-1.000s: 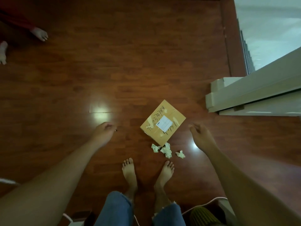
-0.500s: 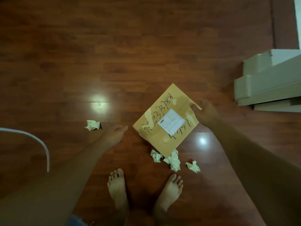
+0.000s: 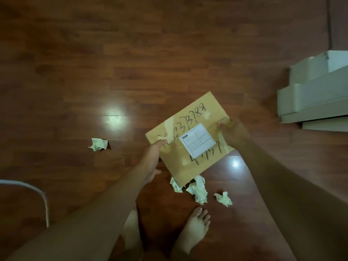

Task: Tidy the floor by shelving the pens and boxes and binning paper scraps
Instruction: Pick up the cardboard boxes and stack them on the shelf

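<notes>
A flat brown cardboard box (image 3: 190, 121) with black handwriting and a white label fills the middle of the view, above the dark wooden floor. My left hand (image 3: 152, 159) grips its left edge, thumb on top. My right hand (image 3: 234, 133) grips its right edge. Whether the box still touches the floor I cannot tell. Three crumpled paper scraps lie just below the box: one (image 3: 176, 186) partly under its corner, a bigger one (image 3: 198, 191) and a small one (image 3: 224, 199). Another scrap (image 3: 98, 144) lies alone to the left.
White shelf boards (image 3: 316, 95) jut in from the right edge. A white curved cable or tube (image 3: 40, 196) lies at the lower left. My bare feet (image 3: 194, 228) stand just below the scraps. A lamp glare (image 3: 114, 119) marks the floor.
Both hands have closed in on the box: the right went from its corner to a firm hold, the left moved from the floor to its left edge. The view has come nearer.
</notes>
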